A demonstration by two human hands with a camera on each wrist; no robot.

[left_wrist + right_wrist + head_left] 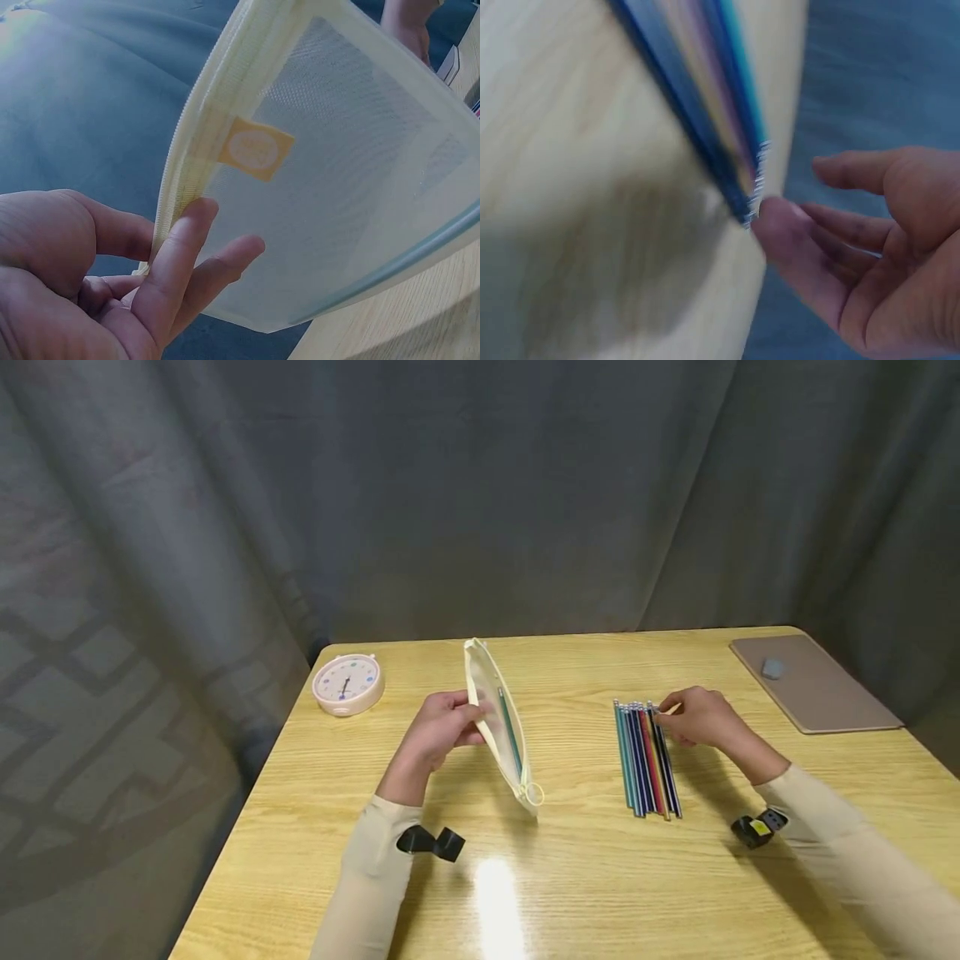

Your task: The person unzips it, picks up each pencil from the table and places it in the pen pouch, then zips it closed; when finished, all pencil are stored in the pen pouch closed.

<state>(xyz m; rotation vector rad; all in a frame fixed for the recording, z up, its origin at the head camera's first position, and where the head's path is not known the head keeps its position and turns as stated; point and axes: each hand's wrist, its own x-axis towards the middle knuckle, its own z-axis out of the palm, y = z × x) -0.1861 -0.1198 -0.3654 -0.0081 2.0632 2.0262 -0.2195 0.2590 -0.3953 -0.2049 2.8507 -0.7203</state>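
Note:
My left hand (pixel 447 725) holds up a pale yellow mesh zipper pouch (pixel 487 710), pinching its zippered edge between thumb and fingers. Through the mesh a teal pencil (pixel 510 731) shows inside, lying along the lower side. An orange label (pixel 257 148) sits near the zipper in the left wrist view. Over the table to the right, my right hand (pixel 697 717) is at the far ends of a row of pencils (pixel 647 760), teal, dark blue, red, yellow and black. A fingertip (pixel 780 217) is at the pencil ends, with the thumb spread apart from it.
A round pale pink clock (pixel 348 683) lies at the table's back left. On the back right is a flat brown board (pixel 817 681) with a small grey-blue block (pixel 772 668) on it. Grey curtains (pixel 480 502) hang behind the wooden table (pixel 585 877).

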